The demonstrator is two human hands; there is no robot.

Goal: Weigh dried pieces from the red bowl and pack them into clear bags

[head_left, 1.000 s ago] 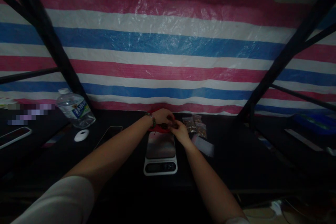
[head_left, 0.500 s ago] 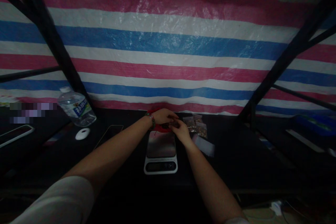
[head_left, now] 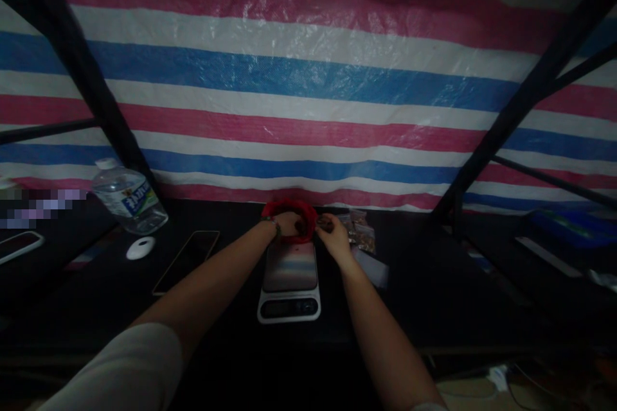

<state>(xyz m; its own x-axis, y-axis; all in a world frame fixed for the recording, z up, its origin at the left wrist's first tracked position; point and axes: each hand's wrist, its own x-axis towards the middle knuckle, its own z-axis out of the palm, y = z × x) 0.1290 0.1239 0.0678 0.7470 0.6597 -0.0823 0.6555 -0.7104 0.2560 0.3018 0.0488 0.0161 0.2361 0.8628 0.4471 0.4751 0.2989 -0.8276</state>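
Red plastic bag [head_left: 308,218], mouth open, on my black worktop [head_left: 434,302], just beyond the far end of the scale; touching or not, can't tell. Biggest first: striped tarpaulin [head_left: 308,77] fills the back, pink, white, blue. Worktop runs across below it. Clear plastic bottle [head_left: 130,202], labelled, white cap, off to my left by the frame leg. White kitchen scale [head_left: 289,270] straight in front of me, shiny plate, dark display, digits unreadable.

Hands next. My left hand [head_left: 288,225] is down in the bag's mouth, fingers curled, tips lost among the dark contents; can't tell if they grip anything. My right hand [head_left: 335,236] is just right of the bag's rim, thumb and fingers closed round some dark brown pieces [head_left: 325,225], too dim to identify.

Smaller: dark phone [head_left: 187,263] left of the scale, filled zip bags [head_left: 364,237] beyond my right hand, pale flat sachets [head_left: 372,268] nearer me, white mouse [head_left: 141,248] by the bottle.

Step in hand, my read: picking through the bag's contents by hand. Next move calls for a steady right pinch and left fingertips easing past the soft rim without dragging it onto the plate.
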